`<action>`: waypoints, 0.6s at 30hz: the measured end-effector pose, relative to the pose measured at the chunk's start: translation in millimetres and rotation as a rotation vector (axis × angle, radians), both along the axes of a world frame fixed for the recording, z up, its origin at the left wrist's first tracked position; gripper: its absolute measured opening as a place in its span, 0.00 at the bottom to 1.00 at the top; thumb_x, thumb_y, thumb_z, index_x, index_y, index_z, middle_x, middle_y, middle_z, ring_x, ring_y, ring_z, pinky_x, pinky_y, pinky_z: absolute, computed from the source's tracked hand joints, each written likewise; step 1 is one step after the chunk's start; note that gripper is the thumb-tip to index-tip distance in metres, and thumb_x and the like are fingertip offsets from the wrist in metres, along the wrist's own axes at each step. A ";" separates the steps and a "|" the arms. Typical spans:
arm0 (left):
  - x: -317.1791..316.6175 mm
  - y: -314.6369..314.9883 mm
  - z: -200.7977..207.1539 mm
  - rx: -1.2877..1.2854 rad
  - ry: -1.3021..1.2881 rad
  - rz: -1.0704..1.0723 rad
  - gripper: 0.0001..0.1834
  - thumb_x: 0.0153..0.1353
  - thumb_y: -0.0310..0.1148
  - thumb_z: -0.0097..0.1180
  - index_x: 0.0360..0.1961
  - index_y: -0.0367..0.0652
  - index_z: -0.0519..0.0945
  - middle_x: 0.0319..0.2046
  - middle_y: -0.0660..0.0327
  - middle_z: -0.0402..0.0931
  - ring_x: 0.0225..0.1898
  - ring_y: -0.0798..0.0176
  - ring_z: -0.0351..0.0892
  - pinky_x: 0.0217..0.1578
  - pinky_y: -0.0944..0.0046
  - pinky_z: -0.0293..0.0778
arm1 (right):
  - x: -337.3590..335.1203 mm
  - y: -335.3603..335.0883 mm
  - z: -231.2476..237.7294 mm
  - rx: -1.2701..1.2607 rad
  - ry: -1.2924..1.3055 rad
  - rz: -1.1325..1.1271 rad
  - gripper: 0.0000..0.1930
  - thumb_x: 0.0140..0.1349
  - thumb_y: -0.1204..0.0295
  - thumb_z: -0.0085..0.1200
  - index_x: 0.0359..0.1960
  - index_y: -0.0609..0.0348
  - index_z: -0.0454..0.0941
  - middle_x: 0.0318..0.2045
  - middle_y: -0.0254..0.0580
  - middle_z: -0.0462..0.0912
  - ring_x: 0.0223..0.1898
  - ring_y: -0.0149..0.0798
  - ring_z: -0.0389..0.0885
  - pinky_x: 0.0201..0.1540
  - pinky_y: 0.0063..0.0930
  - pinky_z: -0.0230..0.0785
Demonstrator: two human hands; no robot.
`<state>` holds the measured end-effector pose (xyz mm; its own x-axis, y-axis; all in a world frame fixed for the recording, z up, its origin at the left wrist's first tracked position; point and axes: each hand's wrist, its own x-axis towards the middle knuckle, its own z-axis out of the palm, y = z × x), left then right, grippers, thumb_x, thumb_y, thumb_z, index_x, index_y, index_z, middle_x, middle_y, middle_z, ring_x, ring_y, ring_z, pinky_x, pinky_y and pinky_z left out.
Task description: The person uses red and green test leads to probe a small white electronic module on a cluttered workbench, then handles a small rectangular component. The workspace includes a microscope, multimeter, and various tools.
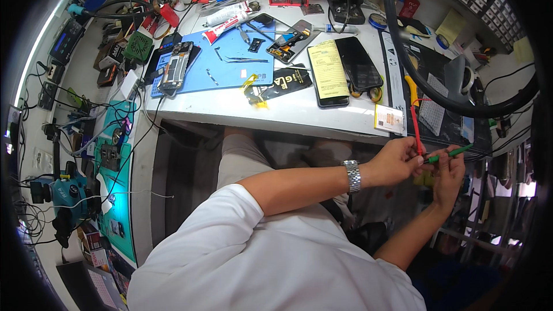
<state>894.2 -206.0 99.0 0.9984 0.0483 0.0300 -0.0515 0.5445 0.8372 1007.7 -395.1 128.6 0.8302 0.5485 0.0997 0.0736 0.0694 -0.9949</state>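
Both my hands are raised together beyond the right front edge of the bench. A steel-banded watch is on my left wrist, and the fingers of my left hand (397, 160) are closed around the lower end of a slim red probe-like stick (415, 124). Close against it, my right hand (448, 175) pinches a thin green pen-like tool (458, 152) that slants up to the right. The inner ends of both meet near my fingertips, where details are too small to make out. Just above lies a yellow-handled tool (411, 90) on the black mat.
A white-and-orange card-like piece (389, 119) lies at the bench edge. Nearby are a phone under a yellow paper slip (328, 69) and a black phone (358, 63). An opened phone (175, 69) rests by the blue mat (230, 75). A thick black hose (415, 75) arches over the right.
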 end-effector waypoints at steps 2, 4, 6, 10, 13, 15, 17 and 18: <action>-0.4 -0.6 -0.2 -0.025 0.001 -0.012 0.10 0.80 0.25 0.59 0.57 0.35 0.76 0.42 0.59 0.83 0.43 0.69 0.87 0.48 0.64 0.87 | 0.3 -1.6 0.5 -0.010 -0.046 0.023 0.16 0.82 0.65 0.60 0.58 0.60 0.67 0.41 0.48 0.88 0.41 0.37 0.91 0.44 0.31 0.88; 0.5 0.1 1.5 0.067 -0.047 0.007 0.10 0.80 0.25 0.59 0.57 0.36 0.76 0.42 0.60 0.84 0.43 0.69 0.87 0.49 0.65 0.86 | 1.8 -1.6 0.0 -0.003 -0.048 0.028 0.16 0.82 0.66 0.60 0.58 0.59 0.67 0.42 0.46 0.87 0.42 0.37 0.90 0.43 0.31 0.88; 0.2 1.5 4.4 0.201 -0.063 0.012 0.10 0.80 0.25 0.59 0.57 0.36 0.77 0.42 0.60 0.84 0.43 0.69 0.87 0.50 0.65 0.85 | 3.0 0.7 -2.7 0.019 -0.002 0.015 0.14 0.82 0.68 0.59 0.59 0.58 0.68 0.43 0.44 0.86 0.44 0.36 0.90 0.43 0.31 0.88; 0.7 4.0 10.1 0.248 -0.032 0.040 0.10 0.80 0.25 0.58 0.58 0.35 0.76 0.42 0.59 0.84 0.45 0.68 0.88 0.50 0.65 0.85 | 2.2 5.7 -4.6 -0.004 -0.061 -0.037 0.16 0.82 0.65 0.60 0.58 0.59 0.67 0.41 0.48 0.87 0.41 0.39 0.91 0.42 0.31 0.89; 2.2 6.7 8.9 0.132 0.006 0.080 0.12 0.81 0.26 0.56 0.60 0.34 0.74 0.44 0.58 0.84 0.47 0.66 0.89 0.50 0.64 0.86 | -0.1 10.6 -1.4 0.082 -0.017 -0.011 0.17 0.82 0.65 0.60 0.58 0.58 0.67 0.40 0.48 0.87 0.41 0.40 0.91 0.41 0.33 0.90; 4.8 7.8 7.0 0.114 0.026 0.083 0.13 0.82 0.27 0.55 0.62 0.34 0.73 0.45 0.57 0.84 0.47 0.65 0.89 0.51 0.62 0.87 | -3.5 13.1 2.3 0.196 0.053 0.003 0.17 0.81 0.65 0.60 0.58 0.58 0.67 0.40 0.49 0.88 0.41 0.41 0.92 0.41 0.35 0.91; 5.2 7.5 4.7 0.084 0.013 0.045 0.14 0.83 0.29 0.56 0.62 0.35 0.73 0.47 0.56 0.84 0.48 0.63 0.90 0.54 0.61 0.88 | -7.4 18.4 3.0 0.170 0.034 -0.025 0.17 0.81 0.64 0.61 0.58 0.59 0.67 0.39 0.49 0.88 0.40 0.43 0.92 0.41 0.38 0.91; 7.0 8.9 4.2 0.188 0.029 0.039 0.14 0.82 0.29 0.57 0.63 0.35 0.73 0.48 0.55 0.85 0.49 0.62 0.90 0.54 0.60 0.88 | -9.0 20.1 3.8 0.155 0.025 -0.046 0.18 0.81 0.64 0.61 0.58 0.60 0.67 0.38 0.49 0.88 0.40 0.43 0.92 0.41 0.40 0.92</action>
